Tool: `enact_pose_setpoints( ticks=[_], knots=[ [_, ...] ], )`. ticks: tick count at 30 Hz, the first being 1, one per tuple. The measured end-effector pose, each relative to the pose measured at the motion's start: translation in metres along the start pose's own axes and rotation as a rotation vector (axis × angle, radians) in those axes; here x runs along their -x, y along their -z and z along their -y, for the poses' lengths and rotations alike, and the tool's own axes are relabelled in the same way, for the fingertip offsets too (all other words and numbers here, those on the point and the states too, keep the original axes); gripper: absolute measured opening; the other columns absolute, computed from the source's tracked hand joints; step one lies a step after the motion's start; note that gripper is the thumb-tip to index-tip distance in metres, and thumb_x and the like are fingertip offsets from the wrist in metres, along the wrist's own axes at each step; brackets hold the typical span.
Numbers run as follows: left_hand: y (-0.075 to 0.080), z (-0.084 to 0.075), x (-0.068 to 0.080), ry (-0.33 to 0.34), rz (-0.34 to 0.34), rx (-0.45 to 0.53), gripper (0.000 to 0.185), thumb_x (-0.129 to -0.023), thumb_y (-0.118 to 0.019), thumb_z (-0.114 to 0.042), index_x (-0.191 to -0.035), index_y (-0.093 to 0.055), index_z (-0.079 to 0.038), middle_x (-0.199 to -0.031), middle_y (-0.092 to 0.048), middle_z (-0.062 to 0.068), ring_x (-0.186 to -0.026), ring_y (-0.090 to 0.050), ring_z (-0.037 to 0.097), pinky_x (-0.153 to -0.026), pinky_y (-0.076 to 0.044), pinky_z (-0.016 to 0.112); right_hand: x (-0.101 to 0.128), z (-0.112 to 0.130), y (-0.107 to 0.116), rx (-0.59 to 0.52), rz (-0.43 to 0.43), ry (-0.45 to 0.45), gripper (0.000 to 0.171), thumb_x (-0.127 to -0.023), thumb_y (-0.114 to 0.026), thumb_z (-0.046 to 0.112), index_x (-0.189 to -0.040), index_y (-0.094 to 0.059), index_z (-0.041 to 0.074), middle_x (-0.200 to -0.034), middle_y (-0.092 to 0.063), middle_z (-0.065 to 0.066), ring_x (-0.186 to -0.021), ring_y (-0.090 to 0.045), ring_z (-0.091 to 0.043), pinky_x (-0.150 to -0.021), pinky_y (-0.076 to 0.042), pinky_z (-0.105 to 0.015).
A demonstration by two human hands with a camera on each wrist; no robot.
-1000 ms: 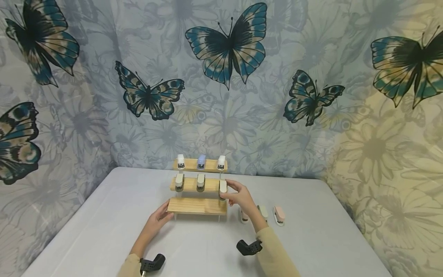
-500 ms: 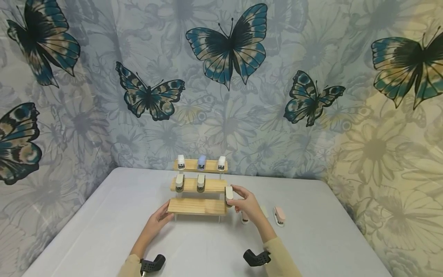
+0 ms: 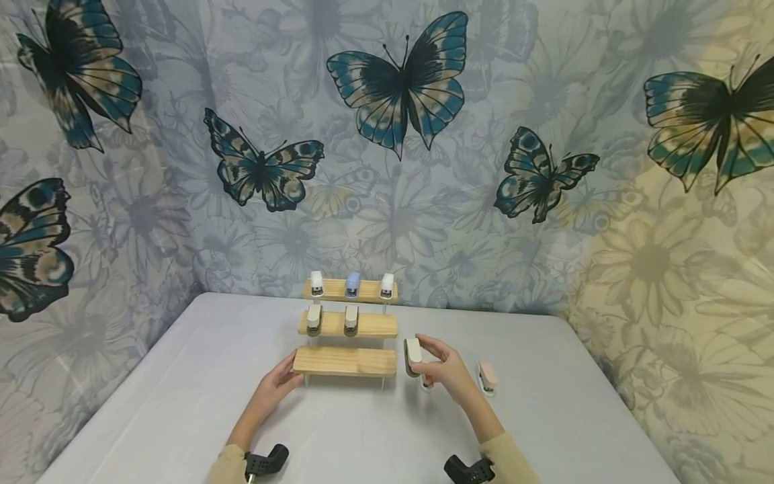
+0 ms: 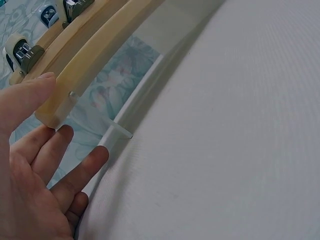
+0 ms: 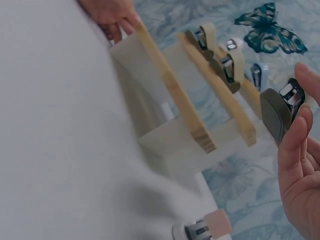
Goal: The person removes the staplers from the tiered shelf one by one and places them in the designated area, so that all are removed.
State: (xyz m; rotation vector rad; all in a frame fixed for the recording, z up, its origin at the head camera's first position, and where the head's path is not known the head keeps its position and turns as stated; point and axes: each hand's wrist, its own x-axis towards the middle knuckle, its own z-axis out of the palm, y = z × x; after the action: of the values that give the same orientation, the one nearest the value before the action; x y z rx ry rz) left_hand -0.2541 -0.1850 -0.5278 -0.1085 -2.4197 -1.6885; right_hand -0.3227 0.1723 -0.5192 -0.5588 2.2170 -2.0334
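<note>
My left hand (image 3: 279, 384) rests against the left end of the bottom board of the three-step wooden rack (image 3: 345, 361), fingers straight, thumb on the board's edge and nothing gripped. On the rack's middle step stand two pale staplers (image 3: 331, 318), and on the top step three more, the middle one blue (image 3: 351, 284). Just right of the rack, my right hand (image 3: 443, 370) pinches a cream stapler (image 3: 413, 354) between thumb and curled fingers, holding it upright in the air, clear of the shelves and above the grey table (image 3: 544, 417). Behind my wrist a white stapler lies partly hidden, and a pink stapler (image 3: 486, 376) lies on the table just to the right.
</note>
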Motion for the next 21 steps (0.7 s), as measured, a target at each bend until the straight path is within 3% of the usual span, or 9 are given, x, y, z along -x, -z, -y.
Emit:
enact_pose_setpoints(
  ticks=[4, 7, 10, 11, 12, 15, 19, 21],
  knots=[
    [0.001, 0.001, 0.0, -0.022, 0.007, 0.001, 0.06, -0.07, -0.055, -0.039, -0.12, -0.032, -0.017, -0.122, -0.03, 0.001, -0.101, -0.038, 0.022, -0.082, -0.031, 0.039, 0.03, 0.049, -0.01, -0.026, 0.066, 0.006, 0.061, -0.069, -0.061, 0.015, -0.122, -0.032, 0.017, -0.122, -0.029, -0.011, -0.045, -0.042, -0.013, -0.039, -0.041, -0.03],
    [0.001, 0.001, 0.001, -0.028, 0.019, 0.012, 0.059, -0.071, -0.055, -0.036, -0.121, -0.032, -0.016, -0.122, -0.03, 0.002, -0.101, -0.038, 0.022, -0.083, -0.031, 0.039, 0.049, 0.079, -0.018, -0.022, 0.077, -0.032, 0.06, -0.069, -0.061, 0.013, -0.121, -0.032, 0.016, -0.103, -0.047, -0.015, -0.044, -0.043, -0.014, -0.039, -0.041, -0.031],
    [0.001, 0.0, 0.0, -0.005, 0.013, 0.008, 0.06, -0.07, -0.055, -0.039, -0.12, -0.032, -0.018, -0.122, -0.03, 0.001, -0.1, -0.039, 0.022, -0.082, -0.032, 0.039, 0.057, 0.078, -0.018, -0.009, 0.058, -0.044, 0.058, -0.068, -0.062, 0.013, -0.12, -0.035, 0.014, -0.088, -0.054, -0.014, -0.043, -0.043, -0.014, -0.04, -0.041, -0.031],
    [0.001, -0.001, 0.0, -0.002, 0.012, 0.013, 0.059, -0.07, -0.055, -0.039, -0.12, -0.032, -0.018, -0.122, -0.03, 0.002, -0.099, -0.039, 0.023, -0.082, -0.032, 0.039, 0.056, 0.064, -0.013, -0.003, 0.058, -0.002, 0.057, -0.068, -0.062, 0.012, -0.119, -0.036, 0.012, -0.087, -0.054, -0.015, -0.042, -0.043, -0.013, -0.04, -0.041, -0.029],
    [0.001, -0.001, 0.001, 0.001, 0.007, 0.008, 0.06, -0.069, -0.055, -0.04, -0.12, -0.032, -0.019, -0.122, -0.03, 0.002, -0.099, -0.04, 0.023, -0.081, -0.033, 0.039, 0.057, 0.061, -0.011, 0.007, 0.048, -0.005, 0.058, -0.067, -0.063, 0.013, -0.118, -0.037, 0.013, -0.095, -0.052, -0.014, -0.042, -0.043, -0.013, -0.04, -0.041, -0.029],
    [0.001, -0.001, 0.001, -0.006, -0.001, 0.008, 0.06, -0.069, -0.055, -0.039, -0.12, -0.032, -0.019, -0.122, -0.031, 0.003, -0.097, -0.041, 0.024, -0.08, -0.034, 0.039, 0.062, 0.054, -0.008, 0.027, 0.049, -0.007, 0.057, -0.065, -0.064, 0.013, -0.117, -0.039, 0.013, -0.096, -0.047, -0.021, -0.041, -0.044, -0.012, -0.04, -0.042, -0.031],
    [0.001, 0.0, 0.0, -0.026, -0.005, 0.011, 0.06, -0.069, -0.056, -0.038, -0.12, -0.032, -0.017, -0.122, -0.031, 0.005, -0.096, -0.042, 0.025, -0.079, -0.035, 0.039, 0.072, 0.062, -0.009, 0.026, 0.045, -0.138, 0.058, -0.064, -0.065, 0.015, -0.116, -0.04, 0.016, -0.103, -0.044, -0.02, -0.04, -0.043, -0.013, -0.041, -0.043, -0.032],
    [0.001, 0.0, 0.0, -0.03, -0.003, 0.014, 0.059, -0.07, -0.056, -0.037, -0.121, -0.032, -0.017, -0.122, -0.031, 0.004, -0.096, -0.042, 0.025, -0.078, -0.036, 0.039, 0.074, 0.062, -0.008, 0.034, 0.052, -0.172, 0.06, -0.063, -0.065, 0.016, -0.117, -0.039, 0.014, -0.117, -0.035, -0.014, -0.04, -0.041, -0.014, -0.04, -0.042, -0.03]
  ],
)
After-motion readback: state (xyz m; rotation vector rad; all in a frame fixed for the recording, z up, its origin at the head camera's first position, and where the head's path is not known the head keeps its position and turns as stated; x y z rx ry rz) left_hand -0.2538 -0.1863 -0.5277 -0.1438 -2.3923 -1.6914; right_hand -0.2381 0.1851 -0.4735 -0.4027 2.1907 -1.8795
